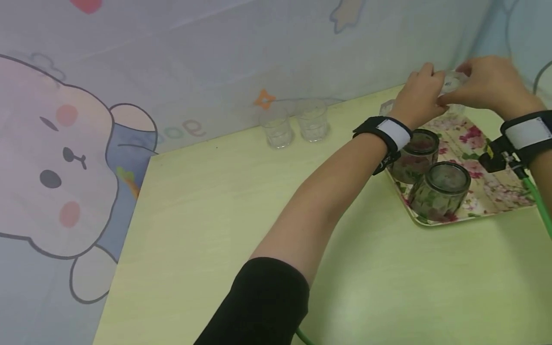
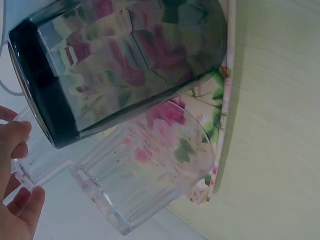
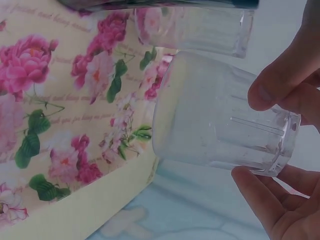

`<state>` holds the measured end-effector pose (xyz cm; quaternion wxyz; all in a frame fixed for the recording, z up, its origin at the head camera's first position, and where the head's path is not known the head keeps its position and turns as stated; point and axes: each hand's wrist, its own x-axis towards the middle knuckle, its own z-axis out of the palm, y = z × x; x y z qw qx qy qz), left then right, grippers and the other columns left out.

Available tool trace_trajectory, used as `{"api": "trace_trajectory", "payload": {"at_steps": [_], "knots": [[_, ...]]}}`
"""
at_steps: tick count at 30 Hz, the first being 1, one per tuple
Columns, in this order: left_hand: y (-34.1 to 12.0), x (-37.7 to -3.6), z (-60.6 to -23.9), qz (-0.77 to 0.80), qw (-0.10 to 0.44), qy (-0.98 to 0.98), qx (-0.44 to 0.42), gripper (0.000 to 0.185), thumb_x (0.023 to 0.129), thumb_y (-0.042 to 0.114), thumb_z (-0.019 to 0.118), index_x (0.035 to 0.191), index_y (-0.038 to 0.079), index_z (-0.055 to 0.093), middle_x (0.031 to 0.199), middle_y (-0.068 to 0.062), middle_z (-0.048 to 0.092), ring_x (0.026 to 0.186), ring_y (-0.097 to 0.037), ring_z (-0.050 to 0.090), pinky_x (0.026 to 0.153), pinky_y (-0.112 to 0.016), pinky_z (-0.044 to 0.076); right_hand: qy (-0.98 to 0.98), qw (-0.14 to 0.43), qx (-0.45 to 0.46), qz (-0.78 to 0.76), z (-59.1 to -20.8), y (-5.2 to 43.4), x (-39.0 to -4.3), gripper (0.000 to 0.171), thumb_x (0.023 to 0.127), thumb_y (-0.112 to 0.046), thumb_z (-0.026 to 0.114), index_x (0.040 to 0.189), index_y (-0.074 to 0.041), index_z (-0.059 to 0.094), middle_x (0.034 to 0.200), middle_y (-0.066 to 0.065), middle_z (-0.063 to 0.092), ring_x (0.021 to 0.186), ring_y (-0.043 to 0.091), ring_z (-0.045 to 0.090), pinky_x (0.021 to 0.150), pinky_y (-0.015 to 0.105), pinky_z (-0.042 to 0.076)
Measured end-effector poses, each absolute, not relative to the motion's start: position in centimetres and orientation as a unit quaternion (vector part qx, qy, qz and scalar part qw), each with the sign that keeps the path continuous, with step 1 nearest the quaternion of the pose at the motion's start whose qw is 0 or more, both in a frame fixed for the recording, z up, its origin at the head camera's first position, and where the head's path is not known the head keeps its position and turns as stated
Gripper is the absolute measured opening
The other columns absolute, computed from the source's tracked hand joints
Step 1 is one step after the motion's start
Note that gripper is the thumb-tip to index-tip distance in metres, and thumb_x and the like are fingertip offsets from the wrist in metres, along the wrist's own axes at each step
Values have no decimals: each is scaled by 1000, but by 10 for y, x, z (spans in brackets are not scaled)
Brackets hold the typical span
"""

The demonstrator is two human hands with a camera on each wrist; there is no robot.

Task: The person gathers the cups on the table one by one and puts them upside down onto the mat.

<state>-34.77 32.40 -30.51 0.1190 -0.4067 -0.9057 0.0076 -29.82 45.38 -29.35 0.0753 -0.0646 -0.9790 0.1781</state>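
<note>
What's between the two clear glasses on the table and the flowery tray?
In the head view: bare tabletop up to the tray, except where the left forearm crosses and hides it.

Upturned glass (image 3: 215,117) between 2 hands (image 3: 287,70) (image 3: 285,217)

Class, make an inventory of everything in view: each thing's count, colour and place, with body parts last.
Table: 1, pale yellow-green, centre
Tray: 1, cream with pink flowers, on table, right
Dark glasses: 2, smoky grey, upside down on tray
Tray glass: 1, clear, on tray, far left part
Held glass: 1, clear, at tray's far end
Table glasses: 2, clear, table's back edge
Cloth: pastel, printed, behind table
Straps: 2, black and white, wrists
Cable: 2 visible lengths, green, right edge and bottom
Sleeve: 1, black, bottom
Left hand: 1, bare, gripping held glass
Right hand: 1, bare, same
</note>
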Motion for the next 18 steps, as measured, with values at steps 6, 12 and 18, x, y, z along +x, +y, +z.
{"api": "trace_trajectory", "payload": {"at_steps": [6,12,18], "knots": [[326,-349,-309,30,84,-900,-426,55,93,49,53,140,22,46,134,2,49,111,-5,53,97,-12,42,-981,69,-61,168,-302,459,-301,76,82,-33,71,129,20,43,125,45,45,101,58,46,78,65,44],[327,-351,-311,51,51,-893,-444,50,98,42,46,143,21,42,141,3,48,126,-5,49,104,-11,39,-985,71,-47,152,-310,469,-306,64,81,-33,71,113,20,53,107,43,54,81,51,51,61,55,46],[325,-351,-314,47,11,-892,-449,42,101,32,42,142,21,41,143,6,49,130,-4,48,107,-11,37,-982,53,-52,174,-320,475,-308,72,82,-35,71,122,21,48,116,45,49,86,54,51,62,56,45]]}}
